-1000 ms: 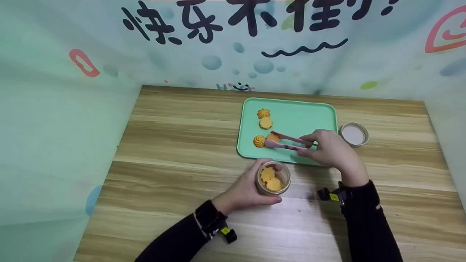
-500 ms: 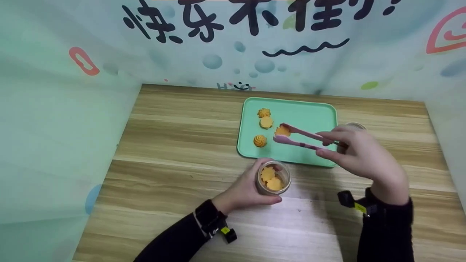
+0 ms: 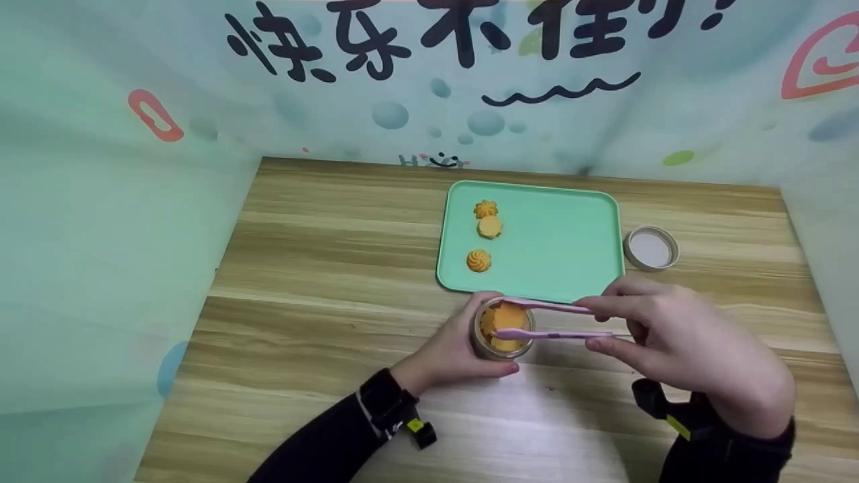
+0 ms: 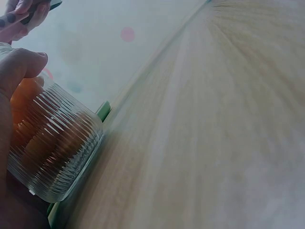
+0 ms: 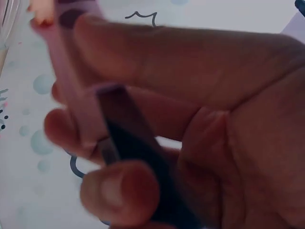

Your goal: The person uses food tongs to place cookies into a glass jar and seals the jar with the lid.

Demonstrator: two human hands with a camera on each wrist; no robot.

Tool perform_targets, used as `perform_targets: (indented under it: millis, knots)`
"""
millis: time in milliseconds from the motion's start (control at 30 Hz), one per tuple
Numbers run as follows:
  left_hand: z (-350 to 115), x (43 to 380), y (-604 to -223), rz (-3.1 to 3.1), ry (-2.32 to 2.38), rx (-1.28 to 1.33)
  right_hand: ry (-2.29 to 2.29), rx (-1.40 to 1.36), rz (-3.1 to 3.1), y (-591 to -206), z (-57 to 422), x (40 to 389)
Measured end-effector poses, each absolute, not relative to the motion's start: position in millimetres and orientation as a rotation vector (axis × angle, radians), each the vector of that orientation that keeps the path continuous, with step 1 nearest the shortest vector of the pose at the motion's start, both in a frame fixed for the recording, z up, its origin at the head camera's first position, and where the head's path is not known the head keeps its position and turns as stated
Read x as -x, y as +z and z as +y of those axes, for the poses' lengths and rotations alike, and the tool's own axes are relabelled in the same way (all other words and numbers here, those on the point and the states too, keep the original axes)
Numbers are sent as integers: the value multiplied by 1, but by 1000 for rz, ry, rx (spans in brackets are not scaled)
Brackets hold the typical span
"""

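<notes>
My left hand (image 3: 451, 352) grips a ribbed clear jar (image 4: 59, 138) standing on the table, its mouth up. Several cookies (image 4: 35, 148) show through the jar's wall. In my right hand (image 3: 678, 335) is a pair of pink tongs (image 3: 557, 335), held between thumb and fingers. The tongs' tips reach over the jar's mouth, with a flower-shaped cookie (image 3: 510, 316) between them. That cookie overlaps the ones inside the jar in the head view. In the right wrist view the tongs (image 5: 81, 95) are blurred, fingers wrapped along both arms.
Behind the jar lies a green tray (image 3: 557, 241). On its left side are a swirled cookie (image 3: 479, 260), a flat pale cookie (image 3: 490, 227) and a ridged cookie (image 3: 486, 209). A round lid (image 3: 651, 248) rests right of the tray. A printed curtain (image 3: 335, 121) hangs behind the table.
My right hand has lifted a cookie off the tray with the tongs and brought it toward me, over the jar's mouth. The left hand and jar have stayed in place.
</notes>
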State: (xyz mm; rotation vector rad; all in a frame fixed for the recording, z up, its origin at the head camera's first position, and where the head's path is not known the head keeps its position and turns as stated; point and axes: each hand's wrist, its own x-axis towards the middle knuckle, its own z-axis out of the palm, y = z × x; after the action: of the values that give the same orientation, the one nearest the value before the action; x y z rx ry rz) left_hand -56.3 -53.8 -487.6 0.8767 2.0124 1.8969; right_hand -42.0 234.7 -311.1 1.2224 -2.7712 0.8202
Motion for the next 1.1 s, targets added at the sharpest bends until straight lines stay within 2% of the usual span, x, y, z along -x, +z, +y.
perform_targets:
  millis: [233, 1100]
  knots:
    - [-56, 52, -469, 2008, 1898, -903, 735, -1189, -2834, -314, 225, 40]
    - [-56, 52, -469, 2020, 1896, -879, 700, -1160, -2917, -317, 218, 39]
